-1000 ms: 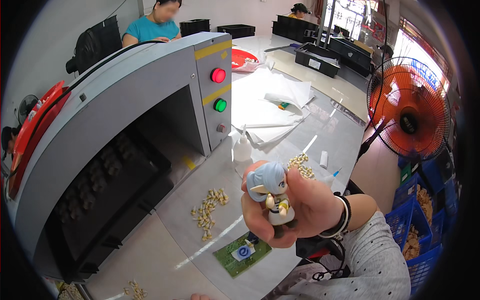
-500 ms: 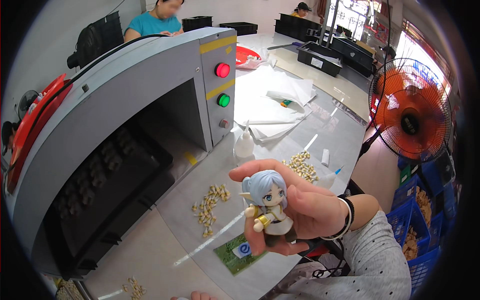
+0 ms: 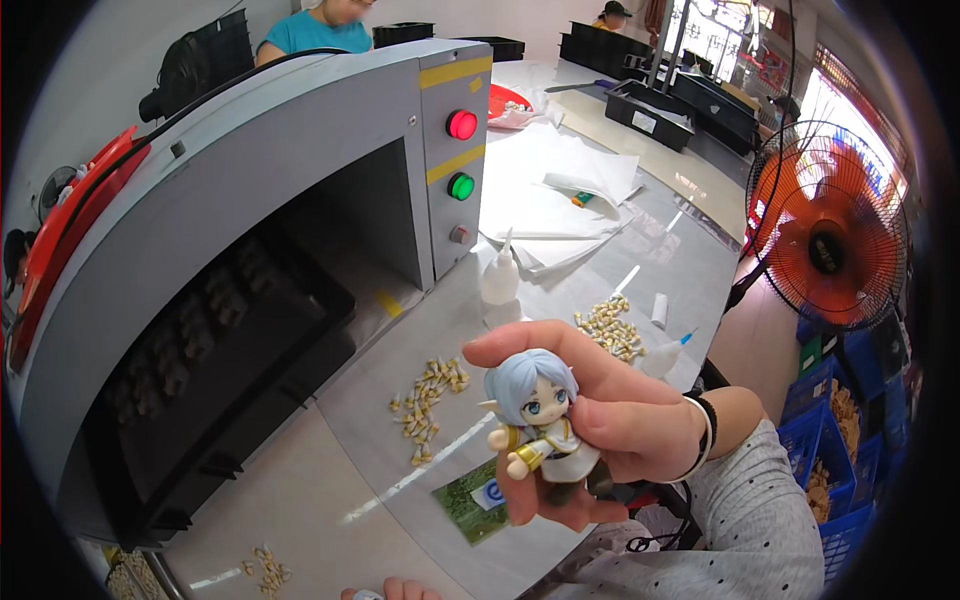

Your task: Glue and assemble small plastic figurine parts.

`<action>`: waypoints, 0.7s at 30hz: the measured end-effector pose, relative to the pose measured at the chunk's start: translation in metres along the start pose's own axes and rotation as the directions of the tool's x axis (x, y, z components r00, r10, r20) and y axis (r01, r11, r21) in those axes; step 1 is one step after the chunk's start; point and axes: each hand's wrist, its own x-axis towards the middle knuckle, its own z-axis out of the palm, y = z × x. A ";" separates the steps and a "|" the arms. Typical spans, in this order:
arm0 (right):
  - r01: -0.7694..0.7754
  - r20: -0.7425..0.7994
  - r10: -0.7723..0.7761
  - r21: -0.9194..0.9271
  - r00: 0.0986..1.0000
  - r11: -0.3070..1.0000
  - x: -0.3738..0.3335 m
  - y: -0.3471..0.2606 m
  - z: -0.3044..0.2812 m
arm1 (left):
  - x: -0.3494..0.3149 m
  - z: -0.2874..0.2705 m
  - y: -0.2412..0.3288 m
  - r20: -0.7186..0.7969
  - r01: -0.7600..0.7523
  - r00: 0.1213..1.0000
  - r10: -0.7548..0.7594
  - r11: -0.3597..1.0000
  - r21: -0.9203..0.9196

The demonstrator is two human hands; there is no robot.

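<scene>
Figurine (image 3: 540, 425) — small chibi doll, pale blue hair, white-and-gold outfit — sits in right hand (image 3: 610, 430), above near table edge; fingers (image 3: 540, 350) curl over head, thumb pressing body. Left hand (image 3: 390, 590) barely peeks at bottom edge, grip impossible to judge. Risk: hold looks light, so big head could tip doll out onto glass tabletop (image 3: 640, 260). Long axis near upright, face toward camera. Beyond: scattered small tan parts (image 3: 428, 395), squeeze bottle (image 3: 500, 275), grey tunnel machine (image 3: 250, 250), orange fan (image 3: 825, 240).

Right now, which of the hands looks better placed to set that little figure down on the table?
Right. The right hand already grips the figure above the table; only fingertips of the left hand show at the bottom edge.
</scene>
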 end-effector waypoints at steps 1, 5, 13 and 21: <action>-0.007 0.002 0.007 -0.016 1.000 1.000 0.000 0.000 0.000 | 0.000 0.000 0.000 -0.001 0.001 1.000 -0.001 1.000 0.008; -0.010 -0.005 0.010 -0.060 1.000 0.998 -0.001 -0.001 0.002 | 0.001 0.006 -0.001 -0.016 -0.007 1.000 0.008 1.000 0.016; -0.025 0.014 0.027 -0.123 1.000 0.992 -0.001 -0.001 0.003 | 0.001 0.002 0.000 -0.018 0.003 1.000 -0.003 1.000 0.026; -0.005 0.019 0.007 -0.119 1.000 0.993 -0.003 0.002 0.004 | 0.000 -0.004 0.000 0.027 0.016 1.000 -0.016 1.000 0.010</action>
